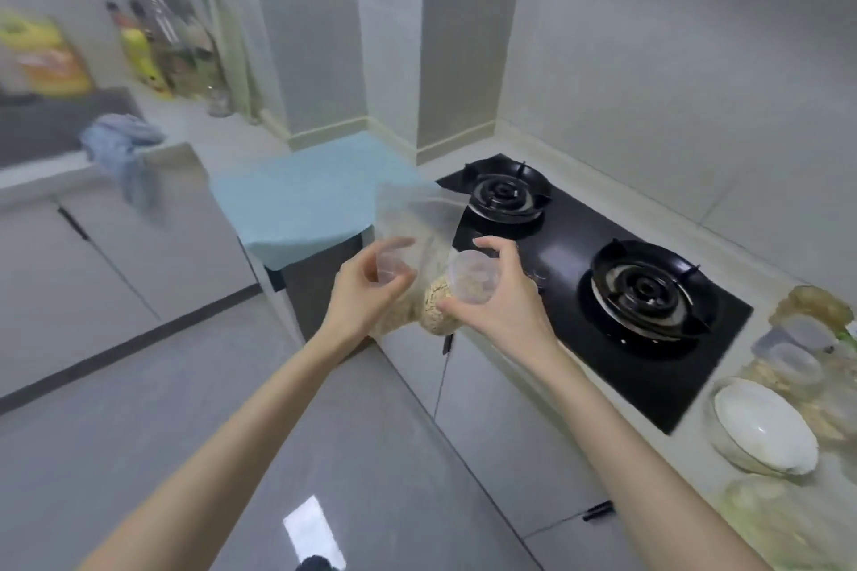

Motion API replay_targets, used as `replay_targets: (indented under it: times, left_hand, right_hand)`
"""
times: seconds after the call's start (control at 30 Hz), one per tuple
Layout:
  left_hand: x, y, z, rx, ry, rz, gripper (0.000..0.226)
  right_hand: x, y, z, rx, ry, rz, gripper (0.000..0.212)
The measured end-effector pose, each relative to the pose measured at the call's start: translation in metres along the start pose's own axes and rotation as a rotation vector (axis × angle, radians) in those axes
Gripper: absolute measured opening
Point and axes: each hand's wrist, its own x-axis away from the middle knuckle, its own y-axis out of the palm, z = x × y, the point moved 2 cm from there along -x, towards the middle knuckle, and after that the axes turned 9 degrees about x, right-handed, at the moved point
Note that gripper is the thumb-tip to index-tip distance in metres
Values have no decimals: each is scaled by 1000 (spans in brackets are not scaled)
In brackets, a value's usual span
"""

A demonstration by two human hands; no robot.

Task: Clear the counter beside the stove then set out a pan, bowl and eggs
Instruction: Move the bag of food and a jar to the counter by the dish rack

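Observation:
My left hand (pixel 371 287) grips a clear plastic bag (pixel 417 218) holding tan grain-like food at its bottom, plus what looks like a small clear cup. My right hand (pixel 496 292) holds a small clear plastic container (pixel 473 276) with some of the same tan food inside, pressed against the bag. Both hands hover in front of the counter edge, left of the black two-burner gas stove (pixel 598 287). A white bowl (pixel 765 427) sits on the counter to the right of the stove.
Clear lidded containers and food bags (pixel 807 352) crowd the counter right of the stove. A light blue covered surface (pixel 306 195) lies left of the stove. Bottles (pixel 139 51) and a blue cloth (pixel 120 144) are at the far left by a sink counter.

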Motion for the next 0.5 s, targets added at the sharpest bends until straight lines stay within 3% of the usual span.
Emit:
replay_targets:
  times: [0.5]
  left_hand:
    - [78, -381, -23, -123, -58, 494, 33]
  right_hand:
    - [-19, 294, -268, -43, -389, -384, 70]
